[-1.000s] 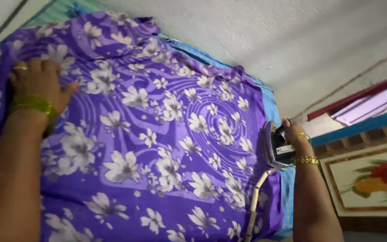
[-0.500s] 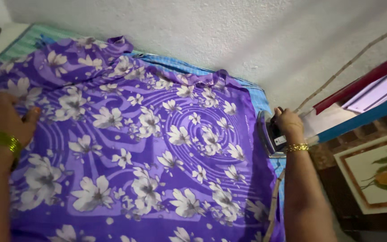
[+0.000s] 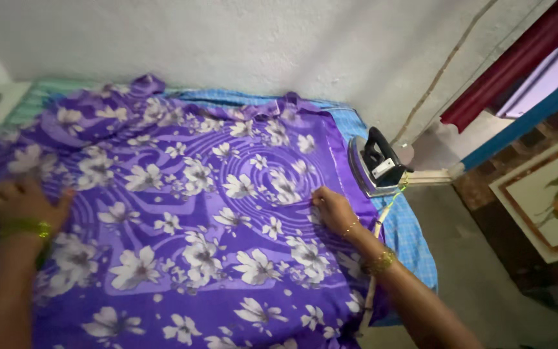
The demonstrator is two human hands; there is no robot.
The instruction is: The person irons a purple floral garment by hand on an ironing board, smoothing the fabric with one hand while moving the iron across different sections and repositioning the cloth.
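Observation:
A purple cloth (image 3: 182, 194) with white flowers lies spread over a low surface. My left hand (image 3: 17, 205) presses flat on its left part, fingers apart, a gold bangle at the wrist. My right hand (image 3: 332, 210) rests on the cloth near its right edge, fingers touching the fabric and holding nothing. A black and silver clothes iron (image 3: 376, 165) stands on its heel at the right edge, apart from my right hand, its cord (image 3: 372, 258) trailing down past my forearm.
A blue checked sheet (image 3: 408, 236) shows under the cloth at the right. A white wall (image 3: 259, 45) runs behind. To the right are a grey floor (image 3: 479, 271), a red and blue door frame (image 3: 518, 123) and a framed picture (image 3: 553, 200).
My right hand let go of the iron, which now stands at the edge, and moved left onto the cloth. My left hand stays on the cloth's left part as the view shifted.

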